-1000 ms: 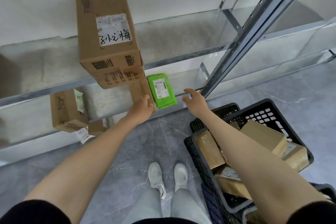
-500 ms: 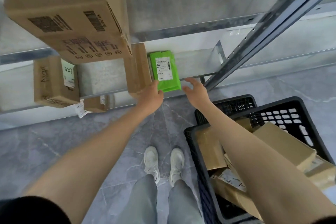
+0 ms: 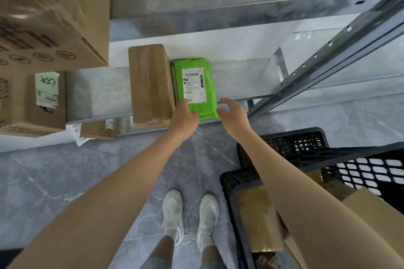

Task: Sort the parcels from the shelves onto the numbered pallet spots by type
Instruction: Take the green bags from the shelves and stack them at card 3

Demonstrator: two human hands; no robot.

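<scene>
You have a bright green flat plastic mailer with a white label printed black, a plain brown rectangular cardboard box, a black perforated plastic crate, and grey stone floor tiles veined white.

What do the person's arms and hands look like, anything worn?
The left hand and right hand are bare: no gloves, rings or watch visible. Forearms are bare too. A dark sleeve edge shows at the left upper arm; none shows on the right arm.
</scene>
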